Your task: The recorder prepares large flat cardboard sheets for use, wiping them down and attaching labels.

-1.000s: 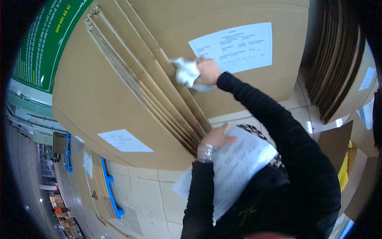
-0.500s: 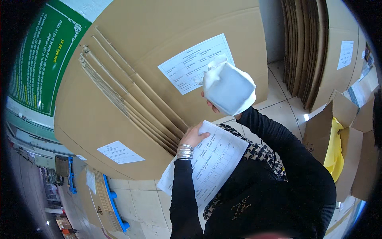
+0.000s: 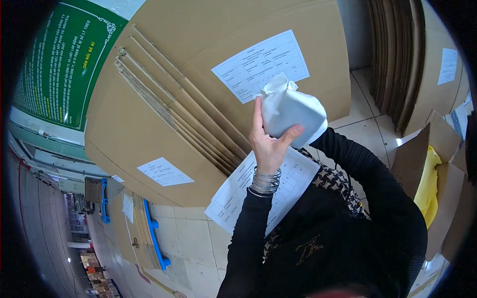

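Observation:
A white, blocky bundle (image 3: 296,115) with a crumpled, gathered top is in front of the cardboard stack. My left hand (image 3: 270,144), with several silver bangles at its wrist, is against its left side. The thumb lies across the front of the bundle and the fingers reach up along its edge. Behind the bundle my right hand is hidden; only its black sleeve (image 3: 355,154) shows, leading up to it. Printed white sheets (image 3: 233,198) lie under my left wrist, over my lap.
Large folded cardboard sheets (image 3: 198,124) lean close in front, bearing paper labels. More cardboard (image 3: 397,54) stands at the far right. An open carton (image 3: 410,154) with yellow material (image 3: 428,188) is at my right. A green sign (image 3: 59,59) hangs at upper left, and a blue pallet (image 3: 156,238) stands lower left.
My left hand has left the printed sheets and moved up and right onto the white bundle. The right-hand fingers seen beside the bundle are now hidden. The view has shifted slightly.

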### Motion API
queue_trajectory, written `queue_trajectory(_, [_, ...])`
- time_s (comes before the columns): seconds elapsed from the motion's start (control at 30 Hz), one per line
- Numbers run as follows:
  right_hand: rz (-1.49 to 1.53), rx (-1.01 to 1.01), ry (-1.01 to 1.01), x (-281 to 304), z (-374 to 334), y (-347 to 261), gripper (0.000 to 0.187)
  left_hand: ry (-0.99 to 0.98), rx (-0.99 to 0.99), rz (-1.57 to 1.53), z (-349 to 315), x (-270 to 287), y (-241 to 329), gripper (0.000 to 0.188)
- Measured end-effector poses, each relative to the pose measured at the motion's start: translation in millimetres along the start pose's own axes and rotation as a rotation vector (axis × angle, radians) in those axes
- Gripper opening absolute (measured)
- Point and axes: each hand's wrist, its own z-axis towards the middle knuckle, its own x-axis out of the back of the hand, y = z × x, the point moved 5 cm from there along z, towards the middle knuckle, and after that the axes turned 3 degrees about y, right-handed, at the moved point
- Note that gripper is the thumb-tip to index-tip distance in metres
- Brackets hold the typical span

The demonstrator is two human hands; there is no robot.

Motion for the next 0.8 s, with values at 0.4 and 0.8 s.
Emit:
queue_trajectory(0.4, [0.094, -0.127, 0.086, 17.8, -9.9, 0.8, 0.038, 0.085, 0.126, -0.185, 2.0, 4.9, -12.8, 0.054])
queue_trajectory(0.8, [0.165, 0.153, -0.069, 28.8, 6.3, 1.3, 0.048, 0.028, -0.059, 0.259, -4.0, -12.0, -24.2, 0.084])
